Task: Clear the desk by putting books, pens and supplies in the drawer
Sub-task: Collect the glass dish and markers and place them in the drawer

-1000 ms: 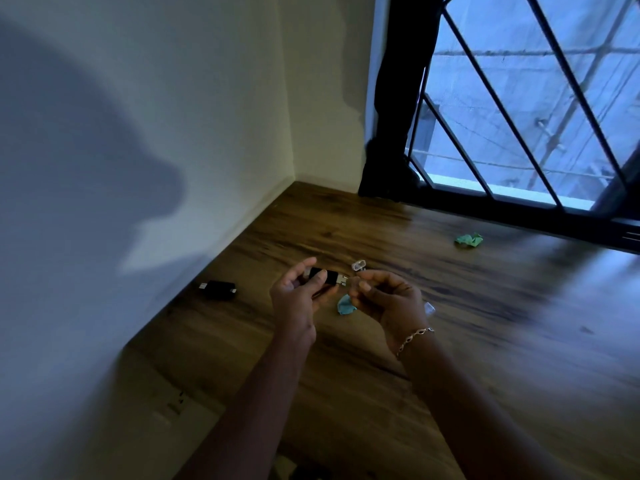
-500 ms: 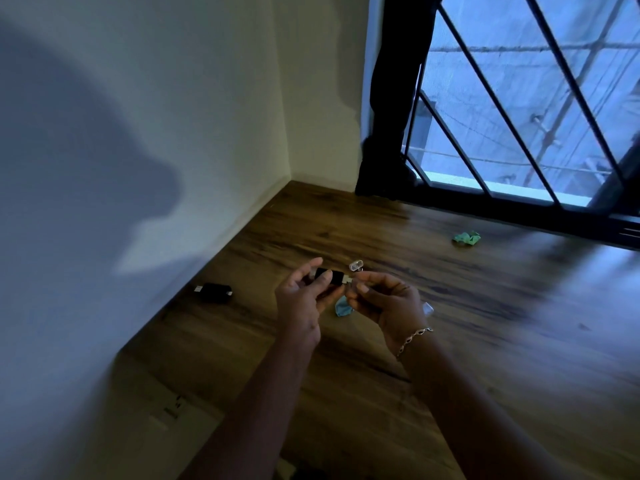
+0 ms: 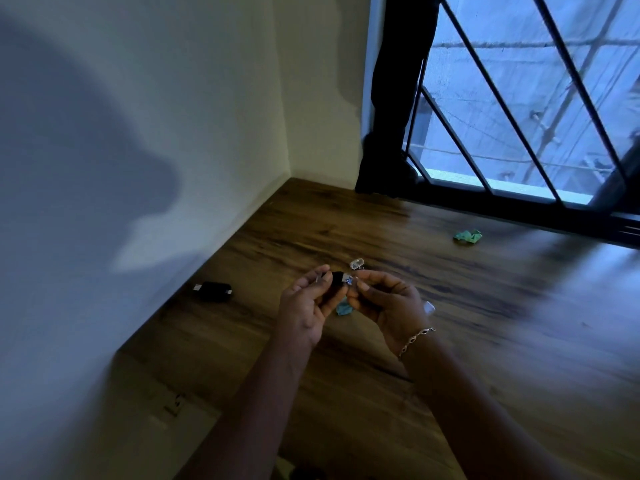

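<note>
The left hand (image 3: 304, 306) is pinching a small black flash stick with a silver plug (image 3: 337, 278) above the brown wooden worktop (image 3: 467, 358), and the right hand (image 3: 388, 303) (fingers curled) is pinching its plug end. Another black stick (image 3: 213, 291) is lying at the left, near the wall.

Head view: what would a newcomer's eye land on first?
Both hands at centre: the left hand pinches a small black stick and the right hand pinches its metal end, above the wooden desk. A second black stick lies by the left wall, and a green crumpled scrap near the window.
</note>
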`<state>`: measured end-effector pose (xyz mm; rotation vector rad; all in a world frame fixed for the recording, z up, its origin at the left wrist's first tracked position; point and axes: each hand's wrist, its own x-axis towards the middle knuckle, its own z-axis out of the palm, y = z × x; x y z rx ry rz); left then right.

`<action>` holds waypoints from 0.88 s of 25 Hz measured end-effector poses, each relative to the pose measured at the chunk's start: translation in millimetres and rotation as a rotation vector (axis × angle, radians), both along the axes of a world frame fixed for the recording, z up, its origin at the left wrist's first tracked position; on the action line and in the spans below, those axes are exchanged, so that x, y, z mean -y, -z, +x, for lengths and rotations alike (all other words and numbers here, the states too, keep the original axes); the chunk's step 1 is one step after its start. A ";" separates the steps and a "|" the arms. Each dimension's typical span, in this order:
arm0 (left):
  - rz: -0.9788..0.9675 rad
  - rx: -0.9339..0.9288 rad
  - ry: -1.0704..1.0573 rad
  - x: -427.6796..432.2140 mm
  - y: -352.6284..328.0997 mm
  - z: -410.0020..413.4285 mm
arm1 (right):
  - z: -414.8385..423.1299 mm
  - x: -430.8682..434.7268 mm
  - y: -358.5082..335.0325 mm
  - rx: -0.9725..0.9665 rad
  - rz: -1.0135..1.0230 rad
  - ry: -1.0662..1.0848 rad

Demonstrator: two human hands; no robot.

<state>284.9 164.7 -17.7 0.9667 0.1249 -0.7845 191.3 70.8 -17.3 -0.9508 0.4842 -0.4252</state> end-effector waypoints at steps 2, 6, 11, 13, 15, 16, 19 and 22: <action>0.012 -0.005 0.016 -0.4 -0.4 0.1 | 1.1 1.7 0.3 0.004 0.005 0.008; 0.030 0.014 0.013 -1.3 0.8 1.1 | 2.7 2.6 2.7 0.000 -0.005 0.005; 0.046 0.041 -0.025 -1.8 -2.4 -0.5 | 4.2 1.3 4.7 -0.018 -0.089 0.025; 0.041 0.037 -0.030 -2.3 -4.4 -1.3 | 4.6 0.6 5.8 -0.036 -0.134 0.037; 0.070 0.058 -0.026 -2.7 -4.6 -1.5 | 5.1 -0.4 6.5 -0.036 -0.164 0.035; 0.094 0.077 -0.020 -2.7 -4.2 -1.5 | 5.3 -0.7 7.0 -0.036 -0.185 0.031; 0.137 0.130 -0.016 -2.1 -3.4 -1.7 | 6.4 -0.8 8.0 -0.041 -0.290 0.041; 0.187 0.213 -0.038 -1.6 -3.6 -0.8 | 6.9 -0.9 6.9 -0.051 -0.407 0.057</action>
